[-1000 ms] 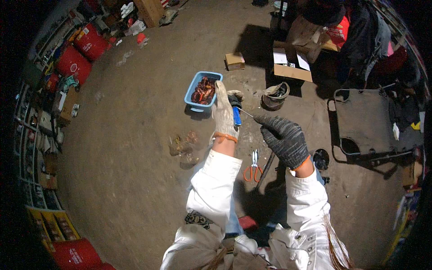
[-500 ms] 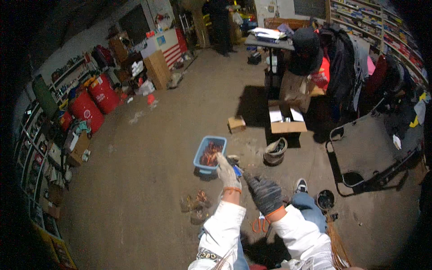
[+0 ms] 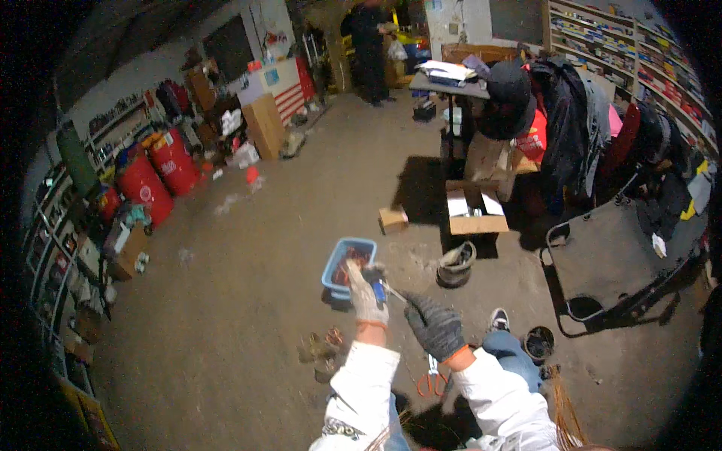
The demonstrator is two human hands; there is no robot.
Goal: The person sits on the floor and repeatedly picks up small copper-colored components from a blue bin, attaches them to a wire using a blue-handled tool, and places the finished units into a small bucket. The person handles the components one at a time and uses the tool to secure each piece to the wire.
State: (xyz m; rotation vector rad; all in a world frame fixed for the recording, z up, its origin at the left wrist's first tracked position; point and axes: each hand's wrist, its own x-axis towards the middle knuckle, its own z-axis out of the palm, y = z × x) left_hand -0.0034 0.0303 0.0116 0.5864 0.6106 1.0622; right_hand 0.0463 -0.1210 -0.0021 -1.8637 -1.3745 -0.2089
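Observation:
My left hand [image 3: 368, 303], in a pale work glove, is closed around a small piece with a dark end and a blue part [image 3: 380, 292]; its exact kind is unclear. My right hand [image 3: 436, 328], in a dark grey glove, grips a slim metal-shafted tool [image 3: 395, 293] whose tip points at that piece; its handle is hidden in the fist. Just beyond the left hand, a light blue plastic tub [image 3: 329, 272] on the floor holds reddish copper wire [image 3: 352, 263]. Orange-handled scissors [image 3: 432, 385] lie below my right wrist.
Small metal parts and copper bits [image 3: 320, 349] lie left of my forearm. To the right are a bag-like container [image 3: 456, 264], a small black bucket [image 3: 538, 344] and a folding bed frame [image 3: 602, 259]. Cartons [image 3: 477, 224] sit ahead; a person [image 3: 368, 49] stands far back.
Both hands have shifted slightly left, and the right glove sits a bit farther from the left one. The tool's metal shaft shows more clearly between them. The view has tilted a little.

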